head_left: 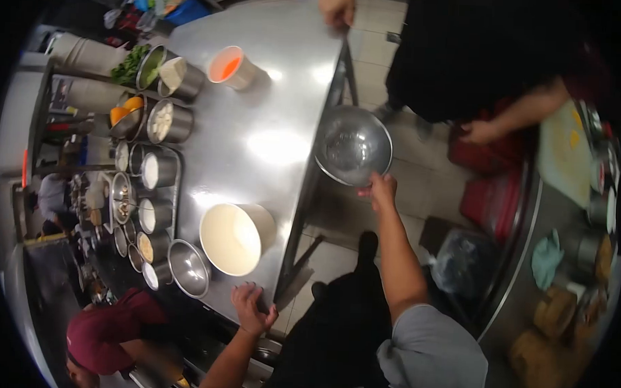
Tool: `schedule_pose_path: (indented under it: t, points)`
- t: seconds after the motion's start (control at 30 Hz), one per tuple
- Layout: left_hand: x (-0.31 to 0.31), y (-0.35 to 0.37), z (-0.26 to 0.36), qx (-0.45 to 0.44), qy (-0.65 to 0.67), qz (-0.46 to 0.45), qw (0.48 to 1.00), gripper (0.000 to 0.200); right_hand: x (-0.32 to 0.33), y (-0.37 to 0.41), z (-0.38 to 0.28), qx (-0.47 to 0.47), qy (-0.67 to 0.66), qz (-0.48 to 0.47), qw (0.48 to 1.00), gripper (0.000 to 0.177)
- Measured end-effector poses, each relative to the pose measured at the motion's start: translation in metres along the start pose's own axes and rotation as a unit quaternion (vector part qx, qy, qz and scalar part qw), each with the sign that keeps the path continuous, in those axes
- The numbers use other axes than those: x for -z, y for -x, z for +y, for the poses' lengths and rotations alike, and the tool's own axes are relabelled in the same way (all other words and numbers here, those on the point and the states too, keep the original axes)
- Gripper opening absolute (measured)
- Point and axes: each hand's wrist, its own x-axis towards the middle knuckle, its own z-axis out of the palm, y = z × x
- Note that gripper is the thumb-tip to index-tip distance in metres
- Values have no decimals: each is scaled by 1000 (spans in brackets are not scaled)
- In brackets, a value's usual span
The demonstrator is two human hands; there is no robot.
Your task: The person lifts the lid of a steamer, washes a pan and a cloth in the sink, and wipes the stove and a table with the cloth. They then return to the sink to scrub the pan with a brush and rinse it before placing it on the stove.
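My right hand (381, 191) grips the rim of a large metal mixing bowl (355, 146), which hangs over the floor beside the steel table (286, 104). Nothing can be made out inside the bowl apart from reflections. At the table's near end, my left hand (253, 310) has its fingers spread and holds nothing. Just past those fingertips stands a big cream-coloured tub (232, 239), and a smaller metal bowl (189, 268) sits beside it. Farther up the table is a white container (231, 68) with something orange inside.
Metal containers of food, including one with white pieces (169, 121), line the table's left side. Opposite stands a person in black (466, 56), one hand at the table's far corner. Another person in maroon (114, 331) is lower left. Red crates (491, 200) sit under the right counter.
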Motion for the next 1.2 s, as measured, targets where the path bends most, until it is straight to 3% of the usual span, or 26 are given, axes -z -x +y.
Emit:
schedule_pose_path:
  t: [0.07,0.13,0.27,0.33,0.37,0.43,0.5,0.57,0.6,0.63,0.67,0.7,0.73,0.77,0.8,0.83,0.87,0.9,0.97,1.0,1.03,1.07,1.1,1.13,1.17,1.2]
  points:
    - [4,-2,4,-18,12,-8,1000,58,59,28,26,-48,-72,7,996,27]
    - [5,-3,9,-18,10,7,1000,54,116,61,51,-53,-151,-39,986,19]
    - [4,1,8,-27,18,21,999,55,236,99,126,-100,-358,49,927,13]
    - [7,1,9,-21,20,30,999,55,277,124,130,-139,-450,-52,880,11]
    - [8,2,13,-17,28,21,999,54,283,128,129,-132,-451,-49,881,11]
    - [10,5,18,-17,39,11,999,54,301,135,142,-150,-503,76,848,9]
    - [8,5,17,-25,23,26,999,54,294,143,134,-114,-479,108,863,7]
    - [10,6,23,-36,27,35,998,53,269,177,100,-42,-354,136,924,7]
    - [11,7,29,-64,6,49,997,53,268,190,94,6,-252,94,963,11]
    - [10,4,36,-93,-14,65,993,53,263,199,87,13,-259,94,961,11]
    - [7,-1,47,-116,72,49,989,52,246,222,63,69,-199,68,975,14]
    - [0,-12,65,-138,235,17,962,56,234,243,47,121,-133,42,983,17]
    - [17,-30,107,-91,303,-47,947,65,229,255,39,134,-86,17,987,19]
    - [20,-42,131,7,430,-139,892,71,220,272,33,139,-86,15,986,19]
    - [21,-56,145,101,542,-224,803,77,210,288,23,149,-70,-17,986,19]
    - [16,-71,148,131,648,-314,682,82,202,300,15,162,-52,-48,984,19]
    - [17,-76,152,149,661,-351,647,74,198,309,10,172,-48,-53,982,19]
    - [21,-79,157,168,672,-386,609,66,195,317,5,174,52,-40,983,22]
    - [37,-80,168,192,668,-348,630,62,182,349,-12,178,158,-27,971,25]
    - [46,-76,173,223,657,-314,648,58,166,378,-29,362,365,153,844,30]
    - [54,-70,176,219,662,-307,647,58,152,396,-39,503,520,316,613,36]
    - [62,-66,179,194,651,-275,680,57,142,396,-43,511,518,316,609,36]
    - [68,-63,181,167,638,-242,711,56,133,392,-48,546,523,186,627,43]
    - [73,-57,182,149,657,-223,704,55,124,389,-50,569,522,51,634,50]
    - [77,-49,180,148,660,-220,703,55,112,385,-49,571,523,50,631,50]
    - [82,-43,179,155,668,-235,689,57,99,379,-49,568,580,74,580,54]
